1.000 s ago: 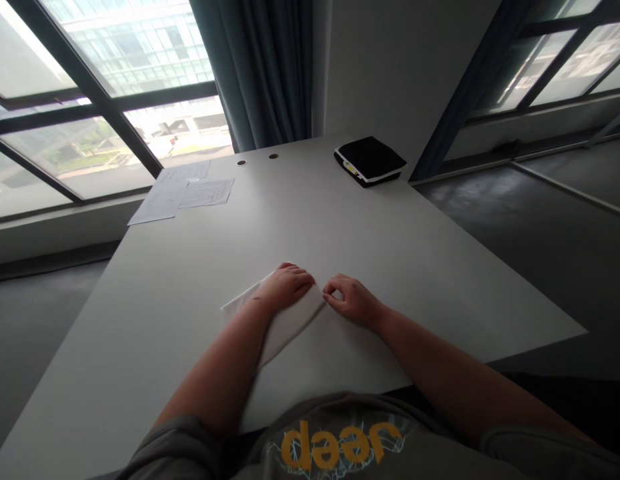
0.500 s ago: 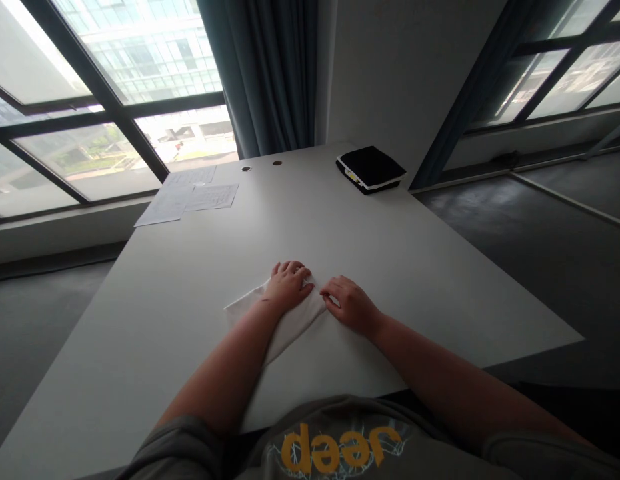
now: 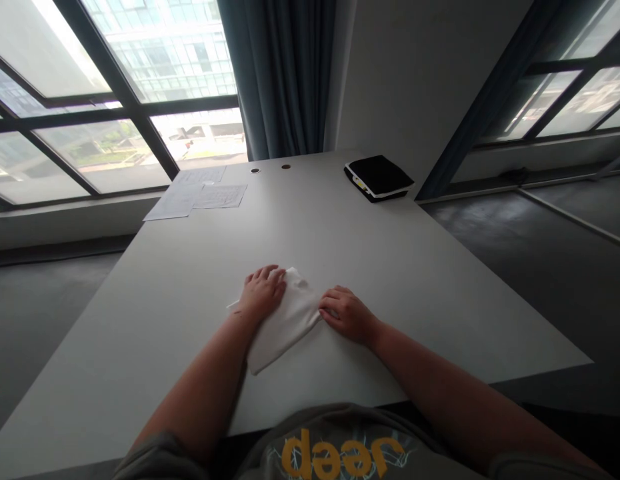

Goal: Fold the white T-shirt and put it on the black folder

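A white cloth (image 3: pixel 286 323), folded, lies on the white table between my hands, with a small wrinkle near its far corner. My left hand (image 3: pixel 263 292) rests palm down on the cloth's left part, fingers stretched out over it and hiding some of that side. At the right edge, my right hand (image 3: pixel 348 313) has its fingers curled together, pinching the cloth's right corner; the fingertips are partly hidden.
Several printed paper sheets (image 3: pixel 217 197) lie at the table's far left. A black object with a white rim (image 3: pixel 380 175) sits at the far right. Two round holes are near the back edge of the table (image 3: pixel 310 230). Windows and a blue curtain (image 3: pixel 285 80) stand behind.
My left hand has slid left across the cloth, uncovering its middle and far corner. My right hand stays at the right corner. The camera view has shifted slightly.
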Demonstrator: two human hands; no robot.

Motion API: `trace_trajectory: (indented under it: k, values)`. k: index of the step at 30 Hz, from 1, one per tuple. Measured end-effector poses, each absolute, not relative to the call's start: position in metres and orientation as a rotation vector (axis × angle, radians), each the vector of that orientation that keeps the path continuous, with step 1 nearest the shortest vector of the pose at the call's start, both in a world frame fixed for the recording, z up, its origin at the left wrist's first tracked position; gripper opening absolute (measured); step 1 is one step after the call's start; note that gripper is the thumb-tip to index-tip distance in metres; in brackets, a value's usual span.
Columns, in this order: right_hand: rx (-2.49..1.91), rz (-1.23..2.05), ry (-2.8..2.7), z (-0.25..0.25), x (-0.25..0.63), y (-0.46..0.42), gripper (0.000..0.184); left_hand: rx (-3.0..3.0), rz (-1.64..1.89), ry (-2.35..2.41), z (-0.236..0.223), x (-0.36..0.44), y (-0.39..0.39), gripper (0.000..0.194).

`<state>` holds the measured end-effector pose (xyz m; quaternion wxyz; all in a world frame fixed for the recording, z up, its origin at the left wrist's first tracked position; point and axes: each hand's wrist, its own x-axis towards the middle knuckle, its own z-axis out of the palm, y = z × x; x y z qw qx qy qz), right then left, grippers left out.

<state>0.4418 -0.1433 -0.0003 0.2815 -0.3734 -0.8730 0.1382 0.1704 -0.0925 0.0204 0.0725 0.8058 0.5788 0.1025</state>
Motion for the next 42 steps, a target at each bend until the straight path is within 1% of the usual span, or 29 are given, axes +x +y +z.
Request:
trace_trajectory:
  k: [4, 8, 12, 14, 16, 18, 21, 26, 30, 34, 37, 42]
  values:
    - [-1.134, 0.342, -2.271, -0.003, 0.438, -0.141, 0.009, 2.243, 0.224, 1.912, 0.024, 0.117, -0.105, 0.043]
    - [-1.238, 0.418, -2.242, -0.009, 0.437, -0.137, 0.02, 2.05, 0.189, 1.901, 0.029, 0.077, -0.119, 0.035]
    - [-1.218, 0.409, -2.245, -0.01, 0.435, -0.128, 0.018, 2.01, 0.181, 1.785, 0.027, 0.063, -0.125, 0.03]
    - [-1.191, 0.382, -2.246, -0.008, 0.429, -0.119, 0.021, 2.054, 0.23, 1.774, 0.022, 0.065, -0.122, 0.029]
    - [-1.173, 0.365, -2.247, -0.005, 0.419, -0.106, 0.029, 2.087, 0.309, 1.797, 0.016, 0.071, -0.117, 0.03]
    - [-1.179, 0.371, -2.283, -0.003, 0.406, -0.092, 0.04, 2.087, 0.392, 1.846, 0.012, 0.076, -0.111, 0.03]
    - [-1.253, 0.442, -2.462, -0.002, 0.387, -0.074, 0.056, 2.024, 0.517, 1.962, 0.01, 0.076, -0.105, 0.028]
    - [-1.431, 0.445, -2.641, -0.009, 0.377, -0.068, 0.067, 1.83, 0.721, 2.141, 0.011, 0.066, -0.104, 0.024]
    - [-1.536, 0.404, -2.589, -0.016, 0.381, -0.073, 0.072, 1.845, 0.758, 2.051, 0.009, 0.068, -0.108, 0.033]
    - [-1.633, 0.38, -2.51, -0.021, 0.381, -0.075, 0.077, 1.99, 0.619, 1.992, 0.006, 0.075, -0.109, 0.031]
    - [-1.707, 0.36, -2.452, -0.023, 0.379, -0.075, 0.075, 2.009, 0.505, 2.089, 0.008, 0.078, -0.109, 0.031]
    - [-1.768, 0.324, -2.395, -0.023, 0.379, -0.074, 0.068, 1.988, 0.454, 2.123, 0.012, 0.079, -0.11, 0.033]
